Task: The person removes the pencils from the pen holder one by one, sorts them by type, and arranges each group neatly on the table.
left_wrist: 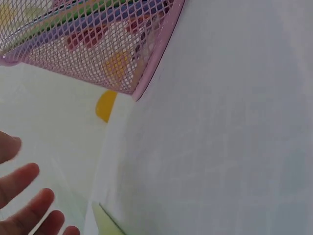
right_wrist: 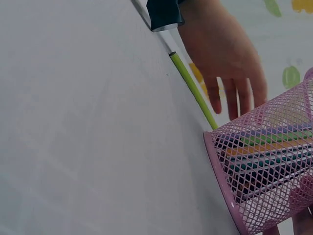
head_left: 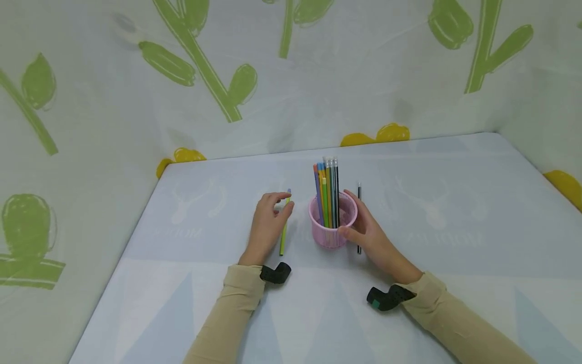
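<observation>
A pink mesh pen cup (head_left: 324, 237) stands on the table in the head view, holding several pencils (head_left: 325, 205) of different colours. My right hand (head_left: 376, 243) grips its right side, thumb at the front and fingers round the back. A yellow-green pencil (head_left: 283, 240) lies left of the cup. Over it hovers my left hand (head_left: 265, 225), fingers loosely bent and apart from the thumb. The left wrist view shows these fingers (left_wrist: 30, 208) holding nothing, with the mesh cup (left_wrist: 112, 54) above them. In the right wrist view, the left hand (right_wrist: 225, 54) appears behind the yellow-green pencil (right_wrist: 193, 88).
A dark pencil (head_left: 359, 249) lies on the table just right of the cup, partly behind the right hand. The pale table (head_left: 454, 202) meets a leaf-patterned wall covering (head_left: 345, 76) at its back edge. Black wrist devices (head_left: 276, 273) sit at both cuffs.
</observation>
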A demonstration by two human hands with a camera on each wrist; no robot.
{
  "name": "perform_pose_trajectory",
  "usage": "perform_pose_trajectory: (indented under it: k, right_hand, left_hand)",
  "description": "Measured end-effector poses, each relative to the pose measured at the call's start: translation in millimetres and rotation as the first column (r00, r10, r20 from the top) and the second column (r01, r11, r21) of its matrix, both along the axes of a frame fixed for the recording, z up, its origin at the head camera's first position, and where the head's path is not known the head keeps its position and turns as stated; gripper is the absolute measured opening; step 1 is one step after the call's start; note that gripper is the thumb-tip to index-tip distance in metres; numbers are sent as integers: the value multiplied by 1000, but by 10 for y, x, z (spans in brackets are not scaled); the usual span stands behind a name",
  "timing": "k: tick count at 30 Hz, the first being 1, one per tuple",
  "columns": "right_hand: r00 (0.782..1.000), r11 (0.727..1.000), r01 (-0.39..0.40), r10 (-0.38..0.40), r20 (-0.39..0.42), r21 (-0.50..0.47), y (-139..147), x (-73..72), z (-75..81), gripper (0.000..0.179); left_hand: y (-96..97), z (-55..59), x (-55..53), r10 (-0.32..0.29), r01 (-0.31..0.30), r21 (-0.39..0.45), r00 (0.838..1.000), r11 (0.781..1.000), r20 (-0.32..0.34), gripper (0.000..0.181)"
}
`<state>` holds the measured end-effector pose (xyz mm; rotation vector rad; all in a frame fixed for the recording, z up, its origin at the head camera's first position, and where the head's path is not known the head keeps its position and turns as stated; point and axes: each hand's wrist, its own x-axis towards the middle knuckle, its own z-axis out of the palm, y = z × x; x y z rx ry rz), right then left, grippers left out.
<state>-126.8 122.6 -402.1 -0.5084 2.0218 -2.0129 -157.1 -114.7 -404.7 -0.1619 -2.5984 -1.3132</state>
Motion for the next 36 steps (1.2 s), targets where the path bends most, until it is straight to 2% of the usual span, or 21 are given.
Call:
perform_pose_trajectory:
  k: [3,5,9,11,13,16,18,23,26,29,33,36]
  right_hand:
    - [1000,1000,4,-4,-1,5,4,2,-12,69]
    - [1000,1000,5,-5,-5,7,4,-3,-19,68]
    - [1000,1000,9,-9,-15,13,2,-15,-24,69]
    - [1000,1000,14,-14,-21,16,1,-14,-25,69]
    - [1000,1000,18,-18,-26,20,-1,-9,-30,69]
    - [999,1000,18,-18,-36,12,-6,0,-33,68]
    - [999,1000,15,-14,-41,10,-5,0,-36,68]
    - [999,1000,18,-17,-36,23,-11,-6,-37,67]
    - [999,999,25,-23,-49,34,-34,0,-36,67]
    - [996,998,39,-35,-78,58,-47,13,-29,63]
    - [992,989,97,-87,-94,111,-46,13,27,52]
    - [986,978,151,-139,-87,147,-52,-27,105,51]
  left_hand:
    - [91,38,22,-55,59,89,998,994,-41,38]
    - [167,69,50,-94,100,148,995,984,-44,40]
    - [317,130,125,-191,184,293,982,938,-6,38]
    - [374,136,163,-256,225,368,966,902,36,39]
    - [425,119,194,-327,266,436,942,860,70,40]
    - [482,65,225,-392,287,488,912,824,124,43]
    - [516,116,277,-413,296,510,901,807,131,44]
    - [555,271,416,-427,274,534,885,800,186,55]
    - [553,247,436,-425,250,525,872,814,243,61]
    - [548,225,442,-422,238,518,864,821,273,60]
    - [552,201,425,-439,255,526,860,812,261,59]
    - [561,197,405,-454,273,530,856,803,248,58]
